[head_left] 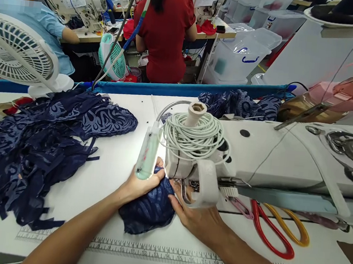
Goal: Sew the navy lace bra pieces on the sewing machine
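A navy patterned fabric piece (149,213) lies on the white table under the head of a sewing machine (203,181). My left hand (142,183) pinches its upper left edge between thumb and fingers, beside the small lamp (147,154). On the fabric's right edge, my right hand (195,218) grips with the thumb on top. The machine's head hides most of that hand's fingers. The needle area is also hidden behind the machine's white guard.
A heap of navy fabric pieces (35,159) covers the table's left side, near a white fan (17,52). Red-handled scissors (271,230) and a yellow handle (293,224) lie at right. More navy fabric (242,104) sits behind the machine. Two people work beyond the blue edge (156,88).
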Tool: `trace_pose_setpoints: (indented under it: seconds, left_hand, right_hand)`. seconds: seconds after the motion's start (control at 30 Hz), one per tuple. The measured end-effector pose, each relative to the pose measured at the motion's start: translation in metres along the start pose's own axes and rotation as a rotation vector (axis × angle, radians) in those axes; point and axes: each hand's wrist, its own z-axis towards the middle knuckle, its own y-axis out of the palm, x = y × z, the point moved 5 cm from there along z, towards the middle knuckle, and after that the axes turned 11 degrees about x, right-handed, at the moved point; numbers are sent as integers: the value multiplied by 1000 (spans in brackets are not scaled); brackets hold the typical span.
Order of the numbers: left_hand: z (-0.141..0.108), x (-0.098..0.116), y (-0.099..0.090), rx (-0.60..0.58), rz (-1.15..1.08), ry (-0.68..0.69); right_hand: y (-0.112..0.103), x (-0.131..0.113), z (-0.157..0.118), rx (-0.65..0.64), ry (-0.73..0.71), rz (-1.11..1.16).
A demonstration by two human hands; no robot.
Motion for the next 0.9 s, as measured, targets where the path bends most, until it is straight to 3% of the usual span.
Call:
trace_pose_setpoints:
  seconds: [0.23, 0.43, 0.73, 0.9]
  left_hand:
    - [3, 7, 0, -2, 16, 16]
    - [4, 4, 3, -19, 51, 27]
    - [5, 6, 2, 14, 132, 57]
    - [8, 7, 4, -12, 181, 95]
  right_hand:
    - [-4, 0, 0, 19, -5, -40]
    - [-18, 6, 2, 232, 29, 36]
    - [-24, 28, 3, 295, 144, 58]
    - [-25, 28, 7, 287, 162, 46]
